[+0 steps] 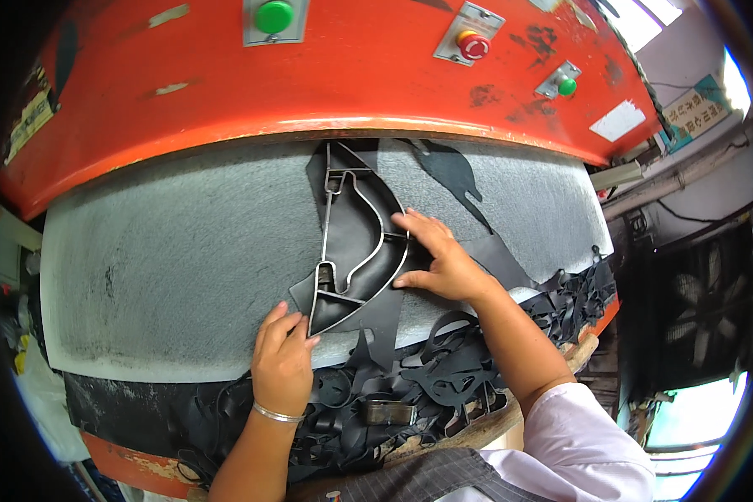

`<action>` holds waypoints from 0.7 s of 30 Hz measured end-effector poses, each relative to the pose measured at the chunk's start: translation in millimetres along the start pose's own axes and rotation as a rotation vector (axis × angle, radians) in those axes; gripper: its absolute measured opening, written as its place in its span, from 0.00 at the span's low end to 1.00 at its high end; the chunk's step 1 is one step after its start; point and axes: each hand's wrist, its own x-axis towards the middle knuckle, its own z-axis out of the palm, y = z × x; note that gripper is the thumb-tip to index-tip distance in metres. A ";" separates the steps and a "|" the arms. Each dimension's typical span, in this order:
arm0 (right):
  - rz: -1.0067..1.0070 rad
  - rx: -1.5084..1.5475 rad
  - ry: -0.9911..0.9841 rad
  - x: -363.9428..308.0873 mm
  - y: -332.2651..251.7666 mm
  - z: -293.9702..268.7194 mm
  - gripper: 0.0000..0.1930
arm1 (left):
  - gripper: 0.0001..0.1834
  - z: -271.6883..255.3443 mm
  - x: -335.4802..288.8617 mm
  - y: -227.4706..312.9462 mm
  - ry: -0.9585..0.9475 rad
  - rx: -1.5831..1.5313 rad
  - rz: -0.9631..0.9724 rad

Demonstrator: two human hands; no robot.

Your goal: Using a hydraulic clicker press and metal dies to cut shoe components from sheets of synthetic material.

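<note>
Both hands (280,364) (443,255) steady steel cutting die (356,243), long axis upright, pointed end nearest.

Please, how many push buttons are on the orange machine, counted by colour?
Green buttons: 2, one at the top left and one at the right
Red buttons: 1, on a yellow base
Total: 3 buttons on the orange machine

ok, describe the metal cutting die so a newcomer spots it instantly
Start at the orange press head, then drop to the grey cutting pad beneath it. On the black sheet at mid-pad lies the cutting die, between the left hand and right hand. It alone is a bare-metal, curved teardrop frame with inner ribs.
</note>
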 end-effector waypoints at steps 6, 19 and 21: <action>-0.067 0.076 0.143 17.3 7.0 12.0 0.31 | 0.13 -9.1 -0.3 -6.7 -0.006 0.034 -0.006; -0.104 0.202 0.053 40.3 24.1 -7.2 0.30 | 0.15 -3.0 5.5 6.2 0.061 0.202 0.108; -0.102 0.153 0.045 36.8 22.8 -10.5 0.32 | 0.15 -0.5 6.7 8.5 0.070 0.198 0.097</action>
